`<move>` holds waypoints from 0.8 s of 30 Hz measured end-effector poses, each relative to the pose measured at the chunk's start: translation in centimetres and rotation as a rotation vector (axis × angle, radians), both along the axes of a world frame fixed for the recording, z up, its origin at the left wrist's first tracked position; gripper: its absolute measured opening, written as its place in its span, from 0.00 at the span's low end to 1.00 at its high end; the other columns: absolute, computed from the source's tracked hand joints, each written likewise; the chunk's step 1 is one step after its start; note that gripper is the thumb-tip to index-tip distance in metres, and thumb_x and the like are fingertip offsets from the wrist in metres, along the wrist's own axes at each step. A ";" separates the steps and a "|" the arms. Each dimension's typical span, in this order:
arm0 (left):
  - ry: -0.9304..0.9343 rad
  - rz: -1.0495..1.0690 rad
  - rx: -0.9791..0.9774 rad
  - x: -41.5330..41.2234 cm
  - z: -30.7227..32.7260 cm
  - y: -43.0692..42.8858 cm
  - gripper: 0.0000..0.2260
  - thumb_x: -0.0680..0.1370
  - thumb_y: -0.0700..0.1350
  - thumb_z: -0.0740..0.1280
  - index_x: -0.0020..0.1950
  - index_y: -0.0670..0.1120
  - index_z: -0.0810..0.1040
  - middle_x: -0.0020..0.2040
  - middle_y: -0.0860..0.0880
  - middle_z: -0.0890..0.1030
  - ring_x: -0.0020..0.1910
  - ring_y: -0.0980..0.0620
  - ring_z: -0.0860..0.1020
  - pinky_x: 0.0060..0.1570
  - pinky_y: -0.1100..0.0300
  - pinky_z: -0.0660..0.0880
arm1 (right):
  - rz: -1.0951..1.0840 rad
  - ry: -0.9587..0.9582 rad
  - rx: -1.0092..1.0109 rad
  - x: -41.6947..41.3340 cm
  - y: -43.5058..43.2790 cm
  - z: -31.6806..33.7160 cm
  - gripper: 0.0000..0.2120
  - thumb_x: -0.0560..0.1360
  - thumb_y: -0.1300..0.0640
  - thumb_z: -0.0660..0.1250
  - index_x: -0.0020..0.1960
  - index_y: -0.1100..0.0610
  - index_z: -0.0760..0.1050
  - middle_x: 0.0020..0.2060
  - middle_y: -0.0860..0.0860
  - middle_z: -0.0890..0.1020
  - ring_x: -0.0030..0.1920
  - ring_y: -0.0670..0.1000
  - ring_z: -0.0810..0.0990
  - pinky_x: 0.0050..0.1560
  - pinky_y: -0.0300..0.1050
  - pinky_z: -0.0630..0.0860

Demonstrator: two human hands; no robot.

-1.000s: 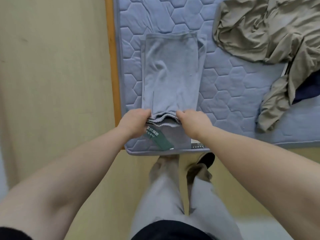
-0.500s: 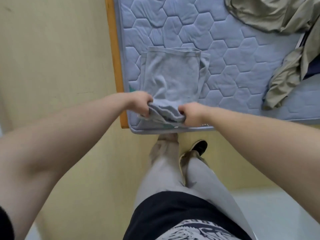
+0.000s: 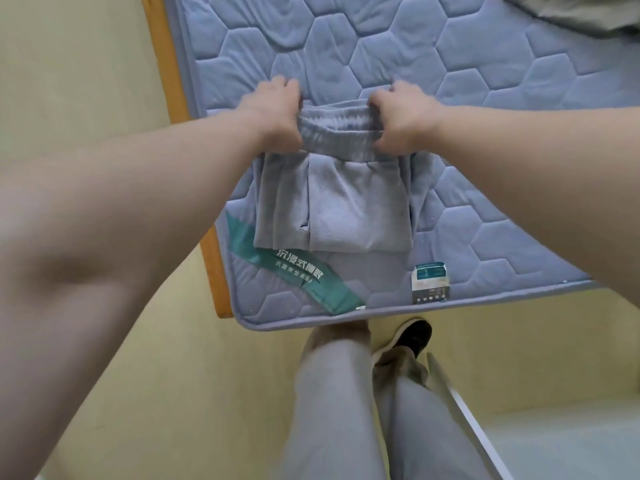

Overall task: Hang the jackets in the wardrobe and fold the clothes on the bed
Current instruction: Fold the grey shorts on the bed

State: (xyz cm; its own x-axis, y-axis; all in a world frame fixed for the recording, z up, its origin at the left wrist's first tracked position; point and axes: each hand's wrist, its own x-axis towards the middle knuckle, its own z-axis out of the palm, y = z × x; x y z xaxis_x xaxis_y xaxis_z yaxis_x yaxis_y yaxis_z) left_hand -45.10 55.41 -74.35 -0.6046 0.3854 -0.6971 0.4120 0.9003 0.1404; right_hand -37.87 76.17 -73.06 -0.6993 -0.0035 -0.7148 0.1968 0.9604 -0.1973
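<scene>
Grip: left hand (image 3: 273, 116) & right hand (image 3: 401, 121), fingers clamped on waistband (image 3: 334, 131) of grey sweatpants (image 3: 349, 213).
Risk: uneven pull skews fold; loose layers bunch.

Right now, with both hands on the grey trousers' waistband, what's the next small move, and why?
Probably lay the waistband down flat and let go. The left hand and right hand grip it bunched at the far end, while the grey trousers lie doubled on the mattress, so setting it down should finish this fold.
</scene>
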 end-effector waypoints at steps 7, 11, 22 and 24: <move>-0.220 -0.201 -0.186 -2.0 -0.6 2.7 0.32 0.55 0.53 0.79 0.57 0.52 0.75 0.49 0.47 0.79 0.47 0.41 0.80 0.50 0.46 0.82 | -0.029 -0.202 -0.065 -2.7 0.6 -1.3 0.51 0.60 0.49 0.84 0.75 0.52 0.59 0.68 0.56 0.72 0.64 0.61 0.74 0.59 0.53 0.74; -0.219 -0.255 -0.212 -2.0 -0.5 3.2 0.26 0.56 0.51 0.80 0.51 0.52 0.77 0.44 0.47 0.79 0.43 0.41 0.81 0.44 0.47 0.82 | 0.049 -0.248 0.005 -2.8 0.1 -0.8 0.37 0.59 0.44 0.84 0.62 0.55 0.75 0.54 0.55 0.80 0.50 0.60 0.79 0.50 0.50 0.76; 0.430 -0.460 0.174 10.9 2.6 -3.7 0.18 0.72 0.38 0.64 0.62 0.40 0.70 0.53 0.38 0.80 0.49 0.36 0.79 0.44 0.47 0.70 | 0.248 0.435 0.005 10.0 -2.4 2.0 0.12 0.72 0.66 0.63 0.55 0.61 0.70 0.49 0.64 0.78 0.48 0.67 0.79 0.37 0.54 0.63; 0.470 -0.447 0.219 14.8 1.6 -5.9 0.23 0.77 0.44 0.61 0.71 0.40 0.68 0.69 0.39 0.76 0.63 0.37 0.76 0.54 0.46 0.70 | 0.267 0.475 -0.009 13.4 -3.3 1.3 0.13 0.71 0.65 0.61 0.56 0.63 0.71 0.50 0.65 0.78 0.48 0.67 0.78 0.38 0.55 0.68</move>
State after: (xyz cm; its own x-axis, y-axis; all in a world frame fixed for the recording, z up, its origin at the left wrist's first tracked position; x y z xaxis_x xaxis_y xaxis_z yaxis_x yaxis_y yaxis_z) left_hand -30.33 49.50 -72.77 -0.5739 0.7707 -0.2768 0.7994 0.6006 0.0148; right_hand -24.51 72.87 -71.78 -0.9192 -0.2297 -0.3198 -0.1664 0.9628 -0.2131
